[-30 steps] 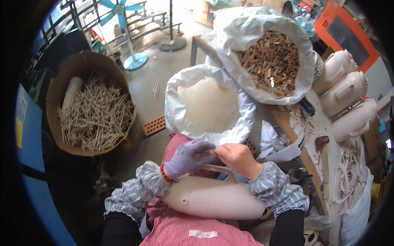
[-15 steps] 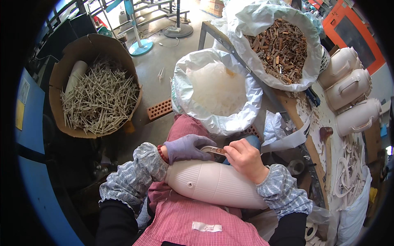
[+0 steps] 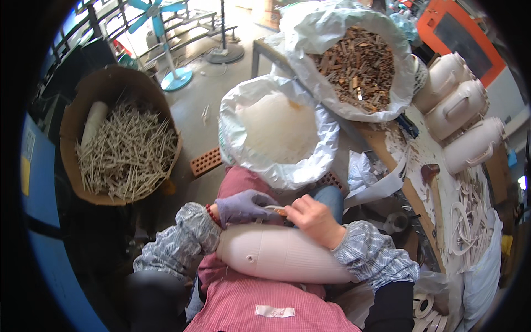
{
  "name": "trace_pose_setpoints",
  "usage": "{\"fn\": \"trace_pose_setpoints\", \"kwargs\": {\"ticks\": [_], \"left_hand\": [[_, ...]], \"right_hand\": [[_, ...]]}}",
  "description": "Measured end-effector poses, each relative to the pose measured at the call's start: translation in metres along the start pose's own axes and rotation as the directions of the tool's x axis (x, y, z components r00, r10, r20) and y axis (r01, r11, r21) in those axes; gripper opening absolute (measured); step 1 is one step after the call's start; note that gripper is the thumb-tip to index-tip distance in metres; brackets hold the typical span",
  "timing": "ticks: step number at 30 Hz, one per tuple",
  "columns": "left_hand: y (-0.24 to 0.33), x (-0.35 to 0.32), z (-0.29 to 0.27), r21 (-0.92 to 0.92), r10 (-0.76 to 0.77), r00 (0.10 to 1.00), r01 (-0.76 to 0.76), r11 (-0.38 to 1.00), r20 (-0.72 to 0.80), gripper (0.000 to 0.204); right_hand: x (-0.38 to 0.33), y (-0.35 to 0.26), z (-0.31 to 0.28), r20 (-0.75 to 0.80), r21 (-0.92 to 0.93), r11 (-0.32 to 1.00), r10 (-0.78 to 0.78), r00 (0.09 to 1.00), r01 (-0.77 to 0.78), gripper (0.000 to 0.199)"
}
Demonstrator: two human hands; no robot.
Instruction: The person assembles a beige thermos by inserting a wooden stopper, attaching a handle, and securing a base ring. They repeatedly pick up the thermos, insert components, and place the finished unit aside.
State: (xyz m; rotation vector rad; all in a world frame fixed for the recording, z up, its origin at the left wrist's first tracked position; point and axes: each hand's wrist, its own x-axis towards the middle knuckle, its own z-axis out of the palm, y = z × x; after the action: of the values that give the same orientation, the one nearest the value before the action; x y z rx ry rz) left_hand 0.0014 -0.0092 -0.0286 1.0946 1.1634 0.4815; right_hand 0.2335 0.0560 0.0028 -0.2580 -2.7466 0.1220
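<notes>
A pale pink ribbed plastic cylinder (image 3: 285, 257), with a small round hole near its left end, lies across my lap. Just above it, my left hand (image 3: 243, 206), in a purple glove, is closed round a pale curved plastic handle (image 3: 272, 208). Most of the handle is hidden by the glove and fingers. A small brown piece (image 3: 281, 212) shows against the handle's right end. The bare fingers of my right hand (image 3: 316, 220) pinch there at the brown piece. My right forearm rests over the cylinder's right end.
A white-lined sack (image 3: 276, 130) of translucent pieces stands ahead; another sack (image 3: 357, 69) holds brown strips. To the left is a cardboard drum (image 3: 119, 196) of thin pale sticks. On the right bench are pale jug bodies (image 3: 474, 145), a hammer (image 3: 430, 173) and loose handles (image 3: 470, 216).
The view has shifted slightly. My hands have drawn a little closer together, and less of the pale handle shows between them. The cylinder stays on my lap.
</notes>
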Motion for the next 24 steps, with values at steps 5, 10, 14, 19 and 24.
{"fn": "trace_pose_setpoints", "kwargs": {"ticks": [5, 10, 14, 19, 24], "left_hand": [[0.008, 0.007, 0.008, 0.023, 0.004, 0.998, -0.002, 1.0, -0.064, 0.034], [0.037, -0.009, 0.013, 0.042, 0.134, 0.991, -0.133, 0.99, -0.021, 0.038], [0.069, -0.034, 0.012, 0.581, 0.589, 0.807, -0.503, 0.64, 0.051, 0.035], [0.062, -0.054, 0.006, 0.705, 0.722, 0.678, -0.581, 0.407, 0.142, 0.036], [0.035, -0.086, 0.023, 0.725, 0.724, 0.689, -0.513, 0.459, 0.03, 0.043]], "right_hand": [[0.01, 0.028, -0.003, 0.006, 0.11, 0.994, 0.0, 1.0, -0.001, 0.013], [0.08, 0.17, -0.053, -0.475, 0.069, 0.917, 0.376, 0.795, -0.392, 0.012], [0.122, 0.272, -0.015, -0.452, -0.146, 0.874, 0.357, 0.817, -0.463, 0.014], [0.128, 0.293, -0.022, -0.2, -0.253, 0.79, 0.522, 0.829, -0.559, 0.015], [0.099, 0.225, -0.06, -0.366, 0.205, 0.819, 0.572, 0.734, -0.536, 0.018]]}}
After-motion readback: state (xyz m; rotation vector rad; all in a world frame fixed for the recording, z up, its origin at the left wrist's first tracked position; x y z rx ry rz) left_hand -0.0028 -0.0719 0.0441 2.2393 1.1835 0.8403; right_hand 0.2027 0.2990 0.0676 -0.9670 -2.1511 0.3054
